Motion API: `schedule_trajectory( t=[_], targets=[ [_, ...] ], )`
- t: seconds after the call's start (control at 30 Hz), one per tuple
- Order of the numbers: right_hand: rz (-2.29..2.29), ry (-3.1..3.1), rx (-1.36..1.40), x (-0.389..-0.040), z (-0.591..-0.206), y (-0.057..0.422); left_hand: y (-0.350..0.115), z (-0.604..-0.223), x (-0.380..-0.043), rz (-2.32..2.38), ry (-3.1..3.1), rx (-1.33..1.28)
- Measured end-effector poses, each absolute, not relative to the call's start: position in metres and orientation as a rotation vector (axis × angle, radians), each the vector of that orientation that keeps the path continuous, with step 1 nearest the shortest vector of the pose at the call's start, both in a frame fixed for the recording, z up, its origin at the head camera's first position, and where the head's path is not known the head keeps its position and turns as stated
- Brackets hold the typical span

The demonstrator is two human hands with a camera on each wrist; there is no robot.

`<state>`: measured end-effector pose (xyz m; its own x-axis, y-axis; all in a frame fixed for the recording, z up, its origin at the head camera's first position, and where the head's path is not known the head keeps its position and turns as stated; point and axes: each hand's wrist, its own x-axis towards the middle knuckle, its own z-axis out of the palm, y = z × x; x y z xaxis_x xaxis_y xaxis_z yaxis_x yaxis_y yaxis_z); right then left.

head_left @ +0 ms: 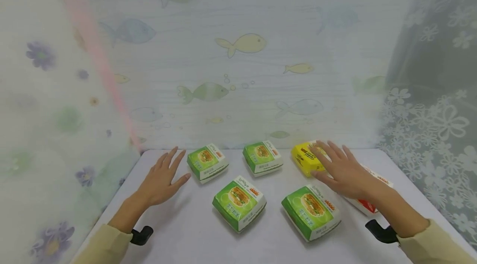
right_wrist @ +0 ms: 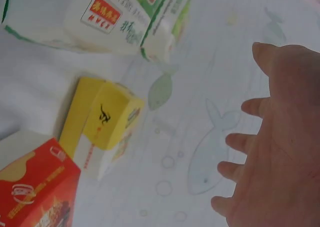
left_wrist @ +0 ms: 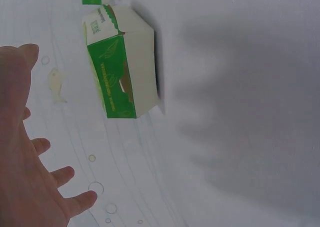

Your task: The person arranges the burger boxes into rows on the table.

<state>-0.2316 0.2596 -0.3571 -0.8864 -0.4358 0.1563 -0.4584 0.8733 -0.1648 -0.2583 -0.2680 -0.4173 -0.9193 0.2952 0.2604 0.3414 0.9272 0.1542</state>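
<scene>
Just right of the left hand (head_left: 160, 183) lies a squat green-and-white cardboard burger box (head_left: 206, 162), a matching far-middle box (head_left: 262, 157) farther right; nearer the person sit a near-left box (head_left: 239, 202) and a near-right box (head_left: 311, 212). All four show their printed lids upward, green side to the left, white band to the right, one corner toward the person; being nearly square, they give no clear long axis. Behind the right hand's (head_left: 346, 173) fingers in the head view is a yellow cardboard box (head_left: 303, 160), and partly under its wrist a red-and-white cardboard box (right_wrist: 37, 182). Both hands hover palm-down, fingers straight and apart, pointing forward, the right angled inward. Beyond the fingertips, the white surface (head_left: 182, 231) ends at a fish-printed sheet (head_left: 246, 123); its left edge slants past the left hand, and strips of white separate the green boxes.
</scene>
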Motion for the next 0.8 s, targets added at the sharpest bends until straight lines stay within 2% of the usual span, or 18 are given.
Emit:
schedule_trajectory(
  t=[0.33, 0.8],
  targets=[
    [0.265, -2.866, 0.783, -0.238, -0.352, 0.222, -0.262, -0.420, -0.259, -0.397, -2.827, -0.476],
    [0.468, -2.797, 0.966, -0.259, -0.343, 0.169, -0.258, -0.420, -0.273, -0.749, -2.815, -0.490]
  ],
)
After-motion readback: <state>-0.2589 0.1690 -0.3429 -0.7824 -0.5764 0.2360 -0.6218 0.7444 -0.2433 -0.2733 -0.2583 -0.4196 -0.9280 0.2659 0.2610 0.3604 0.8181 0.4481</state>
